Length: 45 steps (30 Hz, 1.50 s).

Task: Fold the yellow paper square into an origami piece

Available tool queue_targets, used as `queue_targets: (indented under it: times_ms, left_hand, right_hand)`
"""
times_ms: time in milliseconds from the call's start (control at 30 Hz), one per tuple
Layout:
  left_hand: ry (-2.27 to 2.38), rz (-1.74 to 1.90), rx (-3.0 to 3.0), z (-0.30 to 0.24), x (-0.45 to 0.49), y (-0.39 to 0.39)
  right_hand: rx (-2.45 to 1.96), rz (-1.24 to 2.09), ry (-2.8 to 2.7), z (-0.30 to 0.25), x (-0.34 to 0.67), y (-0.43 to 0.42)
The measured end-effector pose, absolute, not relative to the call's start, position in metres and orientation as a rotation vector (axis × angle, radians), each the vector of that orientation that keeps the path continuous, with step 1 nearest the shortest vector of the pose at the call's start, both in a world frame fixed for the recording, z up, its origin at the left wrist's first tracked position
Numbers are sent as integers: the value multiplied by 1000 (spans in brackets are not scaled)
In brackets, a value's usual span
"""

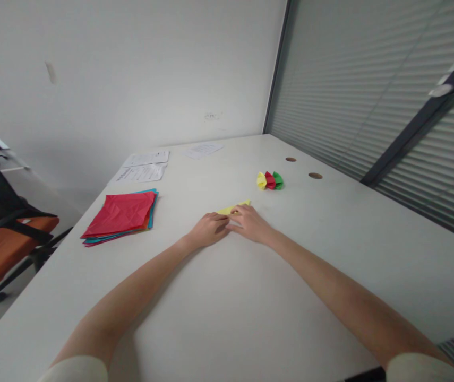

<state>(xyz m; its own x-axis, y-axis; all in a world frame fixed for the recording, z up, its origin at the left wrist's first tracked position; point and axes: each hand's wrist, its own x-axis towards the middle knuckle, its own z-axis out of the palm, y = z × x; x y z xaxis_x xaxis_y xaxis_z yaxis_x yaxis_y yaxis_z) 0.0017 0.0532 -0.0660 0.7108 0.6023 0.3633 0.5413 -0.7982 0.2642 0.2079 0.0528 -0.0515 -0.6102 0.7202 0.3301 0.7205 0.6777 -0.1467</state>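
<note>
In the middle of the white table lies a folded strip of yellow paper [232, 208], partly hidden under my fingers. My left hand [210, 229] is closed on its near left side, fingers bent down over the edge. From the right, my right hand [250, 223] pinches the same paper, thumb reaching toward the left fingertips. The two hands almost meet, and their fingers hide the paper's near edge. Beyond my right hand stand three folded paper fans, one yellow [261, 181], one red [270, 180] and one green [278, 180], side by side.
A stack of coloured paper sheets [121, 215], red on top, lies left on the table [227, 307]. Printed sheets [143, 172] lie at the back left. Two round holes [315, 175] sit near the right edge by the blinds. An orange chair [7, 244] stands at left.
</note>
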Motion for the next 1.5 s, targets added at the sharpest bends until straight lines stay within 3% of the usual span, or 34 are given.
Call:
queue_targets:
  times_ms: [300,700,1167,1333,1500]
  left_hand:
    - [898,777,2826,-74,0,58]
    - [927,749,2844,-76,-7,61]
    - [877,779,2724,-82,-15,64]
    - [809,795,2698,-81,-15,66]
    - [796,779,2712,-79,-16,67]
  right_hand:
    - [-1216,-104,-2542,-64,204,49]
    - [-948,11,-2583,-73,222,68]
    - [-1267,-77,-2230,-72,247,73]
    - [-1017,120,-2463,-73,221,63]
    - [-1095,77,-2558,-76,219,64]
